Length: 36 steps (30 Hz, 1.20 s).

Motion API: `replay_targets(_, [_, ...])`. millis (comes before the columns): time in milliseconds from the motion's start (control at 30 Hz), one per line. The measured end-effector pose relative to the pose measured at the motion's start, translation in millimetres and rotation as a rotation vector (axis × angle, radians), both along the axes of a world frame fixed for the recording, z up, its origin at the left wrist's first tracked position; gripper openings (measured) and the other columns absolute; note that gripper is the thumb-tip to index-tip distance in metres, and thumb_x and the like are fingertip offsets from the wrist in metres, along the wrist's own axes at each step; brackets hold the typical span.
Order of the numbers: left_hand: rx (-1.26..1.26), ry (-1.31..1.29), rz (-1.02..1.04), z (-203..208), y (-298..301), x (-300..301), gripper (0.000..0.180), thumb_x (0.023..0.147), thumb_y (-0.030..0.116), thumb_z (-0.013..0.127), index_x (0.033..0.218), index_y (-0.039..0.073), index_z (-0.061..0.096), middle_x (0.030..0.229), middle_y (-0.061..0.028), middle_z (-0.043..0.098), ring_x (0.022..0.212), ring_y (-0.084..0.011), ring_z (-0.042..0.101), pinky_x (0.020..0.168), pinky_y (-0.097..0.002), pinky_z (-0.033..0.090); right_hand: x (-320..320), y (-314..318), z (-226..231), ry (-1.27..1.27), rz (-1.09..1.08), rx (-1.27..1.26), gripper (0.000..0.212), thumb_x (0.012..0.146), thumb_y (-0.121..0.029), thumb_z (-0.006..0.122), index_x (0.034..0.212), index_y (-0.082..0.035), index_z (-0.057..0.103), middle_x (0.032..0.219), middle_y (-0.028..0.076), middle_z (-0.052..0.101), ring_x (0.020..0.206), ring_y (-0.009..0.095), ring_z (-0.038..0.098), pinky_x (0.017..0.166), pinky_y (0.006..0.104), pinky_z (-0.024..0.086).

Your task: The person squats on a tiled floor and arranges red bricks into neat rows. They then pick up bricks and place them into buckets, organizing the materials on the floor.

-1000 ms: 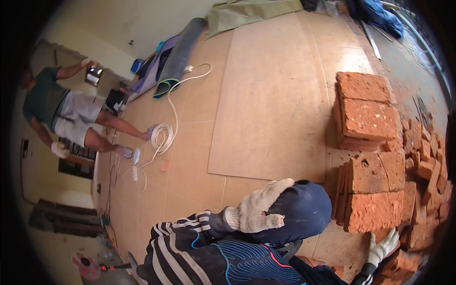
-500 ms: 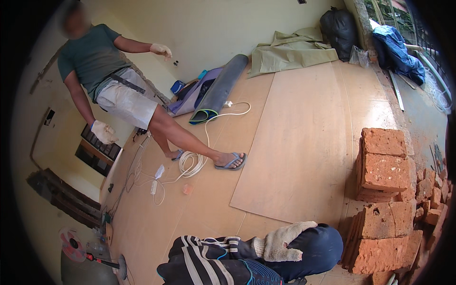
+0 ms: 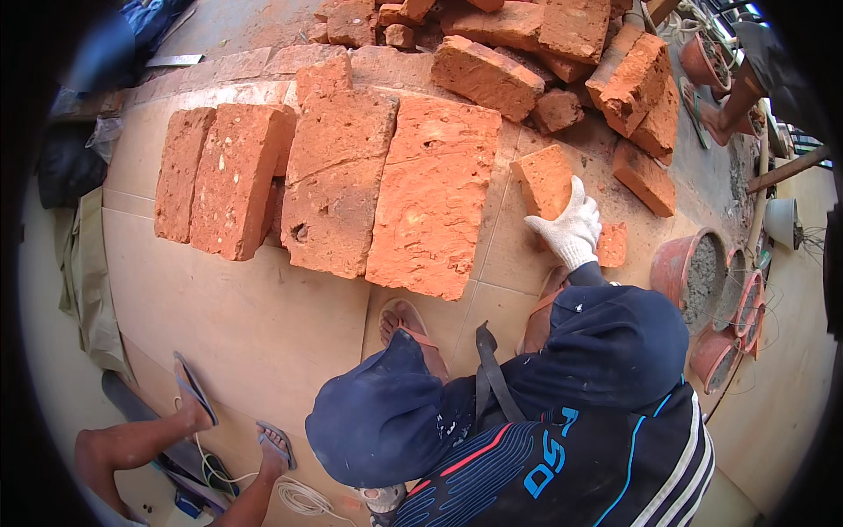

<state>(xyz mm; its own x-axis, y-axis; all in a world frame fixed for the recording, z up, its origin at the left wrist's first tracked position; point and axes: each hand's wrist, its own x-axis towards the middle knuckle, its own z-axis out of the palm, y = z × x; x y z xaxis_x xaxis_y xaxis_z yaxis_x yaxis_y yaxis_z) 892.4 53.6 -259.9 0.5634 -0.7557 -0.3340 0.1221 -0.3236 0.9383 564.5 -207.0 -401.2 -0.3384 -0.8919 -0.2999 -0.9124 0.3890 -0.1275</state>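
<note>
My right hand (image 3: 571, 230), in a pale knit glove, is at a small orange brick (image 3: 541, 179) on the floor to the right of the brick stacks. Its thumb lies at the brick's near end and its fingers run along the right side, closed round that end. A smaller brick piece (image 3: 612, 245) lies just beside this hand. My left hand (image 3: 384, 498), gloved too, shows only partly at the lower edge below my left knee; its fingers are hidden.
Stacked bricks (image 3: 342, 176) stand in front of me, with a loose brick heap (image 3: 562, 53) beyond. Mortar-filled buckets (image 3: 680, 272) are on the right. One person's legs (image 3: 189, 422) show at lower left; another person's foot (image 3: 724, 123) is at upper right.
My view has swung right and down, from the room to the brick stacks. My right hand has come into view at a small brick. The person in sandals now appears at lower left.
</note>
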Motion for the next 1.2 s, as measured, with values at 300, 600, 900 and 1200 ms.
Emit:
replay_targets(300, [0.022,0.074,-0.208,-26.1,-26.8,14.8,0.102,0.077,0.066,0.074,0.148,0.0,0.04,0.143,-0.0231,0.05,0.135,-0.0377,0.048,0.114,-0.0457,0.035,13.5,53.7,7.4,-0.285,-0.083,0.132,0.114,0.074,-0.055,0.083,0.156,-0.008,0.02,0.138,0.026,0.046,0.128,0.045,0.048,0.106,0.0503,0.043])
replay_targets(600, [0.016,0.095,-0.297,-32.4,-36.5,14.0,0.103,0.075,0.068,0.075,0.147,0.001,0.042,0.143,-0.0243,0.05,0.135,-0.0387,0.048,0.114,-0.0477,0.034,46.3,21.8,-16.8,-0.142,-0.161,0.021,0.127,0.068,-0.059,0.085,0.158,-0.01,0.011,0.15,0.034,0.025,0.136,0.053,0.036,0.11,0.0527,0.039])
replay_targets(900, [0.018,0.098,-0.307,-21.8,-36.4,14.5,0.104,0.073,0.069,0.076,0.145,0.001,0.043,0.143,-0.0255,0.05,0.135,-0.0396,0.047,0.114,-0.0497,0.033,47.8,22.0,-5.1,-0.22,-0.166,0.06,0.125,0.065,-0.06,0.085,0.158,-0.014,0.015,0.149,0.032,0.026,0.136,0.049,0.036,0.112,0.0519,0.036])
replay_targets(1200, [0.003,0.106,-0.277,-20.1,-29.4,15.4,0.105,0.071,0.07,0.077,0.144,0.001,0.045,0.143,-0.0266,0.049,0.136,-0.0406,0.046,0.115,-0.0516,0.032,29.3,6.0,-10.3,-0.218,0.013,-0.084,0.113,0.073,-0.061,0.082,0.156,-0.012,0.022,0.153,0.036,0.021,0.14,0.052,0.03,0.115,0.0555,0.032])
